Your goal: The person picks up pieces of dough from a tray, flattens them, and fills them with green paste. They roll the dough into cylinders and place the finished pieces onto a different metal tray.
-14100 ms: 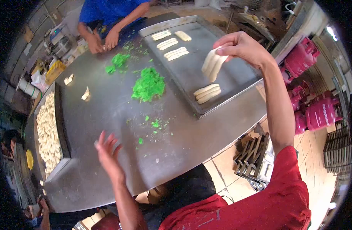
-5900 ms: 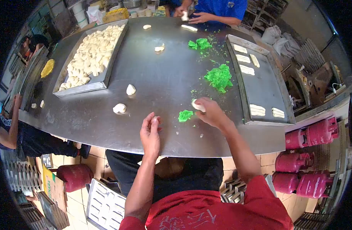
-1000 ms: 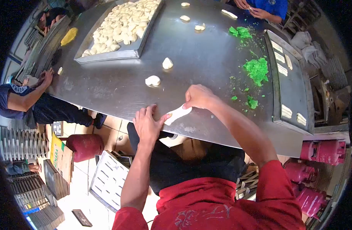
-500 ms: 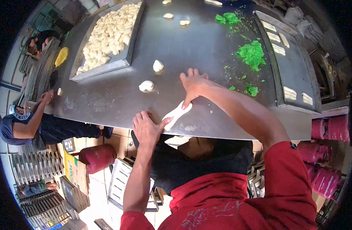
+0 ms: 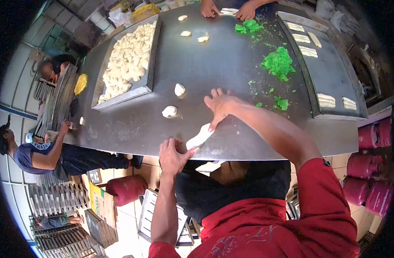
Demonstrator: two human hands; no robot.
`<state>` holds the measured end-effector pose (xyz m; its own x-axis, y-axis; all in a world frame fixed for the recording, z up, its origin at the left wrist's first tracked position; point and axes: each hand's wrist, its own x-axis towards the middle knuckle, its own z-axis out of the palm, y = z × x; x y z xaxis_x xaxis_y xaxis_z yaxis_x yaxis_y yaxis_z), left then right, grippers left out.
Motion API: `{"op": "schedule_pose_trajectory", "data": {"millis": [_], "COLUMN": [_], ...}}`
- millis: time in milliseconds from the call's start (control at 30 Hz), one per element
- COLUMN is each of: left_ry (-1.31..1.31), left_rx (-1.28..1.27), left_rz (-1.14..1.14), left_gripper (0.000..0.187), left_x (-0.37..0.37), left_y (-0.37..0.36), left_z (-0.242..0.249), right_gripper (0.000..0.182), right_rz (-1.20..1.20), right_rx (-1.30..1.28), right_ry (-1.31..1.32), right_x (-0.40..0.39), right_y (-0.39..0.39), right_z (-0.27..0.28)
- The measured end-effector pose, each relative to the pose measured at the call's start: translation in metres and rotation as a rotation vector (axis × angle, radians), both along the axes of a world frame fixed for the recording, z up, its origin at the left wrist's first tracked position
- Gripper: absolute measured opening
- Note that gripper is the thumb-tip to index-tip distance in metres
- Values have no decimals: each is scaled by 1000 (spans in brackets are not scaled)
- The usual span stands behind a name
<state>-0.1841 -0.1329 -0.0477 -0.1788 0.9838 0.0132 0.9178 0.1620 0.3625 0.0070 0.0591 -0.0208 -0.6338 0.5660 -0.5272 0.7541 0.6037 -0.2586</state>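
Note:
A flattened, elongated piece of dough [image 5: 200,137] lies slantwise on the metal table near its front edge. My left hand [image 5: 173,158] touches its lower end with the thumb, the other fingers spread and bent on the tabletop. At the upper end rests the thumb of my right hand [image 5: 221,106], whose fingers are spread out on the metal. Neither hand is wrapped round the dough. Just beyond them sit two rounded dough lumps, one nearer [image 5: 169,112] and one farther [image 5: 180,89].
A tray [image 5: 124,98] heaped with dough pieces stands left. Green crumbly filling [image 5: 278,63] lies right, beside a tray [image 5: 330,79] of dough strips. Another person's hands [image 5: 247,10] handle dough at the far edge. A person in dark clothing [image 5: 42,150] stands left. Pink gas cylinders [image 5: 363,165] stand right.
The view has shifted a little. The far person's hands and dough strips now show at the table's far edge. Both my thumbs remain at the dough's ends.

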Motion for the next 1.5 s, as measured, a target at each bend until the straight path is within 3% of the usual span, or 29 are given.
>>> {"op": "schedule_pose_trajectory", "data": {"millis": [167,300,367,500,567,667,800,900,967,1167,1267,1300,1367,1500], "left_ry": [-6,135,-31,45,121,21,101,151,78,112,-7,-14,67,16], "left_rx": [-158,-3,4,-77,26,57,-116,-48,25,39,59,62,134,171], "left_rz": [170,49,-4,80,130,59,117,173,121,131,105,113,108,65], "left_gripper": [58,61,62,61,62,66,69,71,71,63,60,60,56,52], "left_x": [5,-11,-17,-1,-1,-16,0,-1,-11,-7,-14,-14,-14,-21], "left_y": [19,15,13,15,20,21,30,28,27,32,30,29,24,19], "left_z": [6,-3,-7,-2,-3,-12,7,1,-9,-4,-3,-6,-12,-17], "right_gripper": [118,114,117,119,122,123,124,120,111,96,84,84,64,57], "right_rz": [-240,-157,-142,-168,-193,-178,-126,-109,-46,-110,-99,-91,-108,-115], "right_rx": [47,110,59,103,96,32,90,115,48,88,-12,-8,116,157], "right_ry": [-123,-36,-7,-51,-224,-158,-201,-173,23,63,156,150,274,310], "right_x": [-20,-16,-11,-23,-37,-46,-60,-56,-41,-38,-28,-25,-19,-15], "right_y": [-4,5,8,-2,1,-2,-26,-18,-6,-8,-1,-1,-8,-8], "right_z": [0,-7,-6,-5,4,4,1,-2,-6,-9,-9,-13,-23,-26]}}
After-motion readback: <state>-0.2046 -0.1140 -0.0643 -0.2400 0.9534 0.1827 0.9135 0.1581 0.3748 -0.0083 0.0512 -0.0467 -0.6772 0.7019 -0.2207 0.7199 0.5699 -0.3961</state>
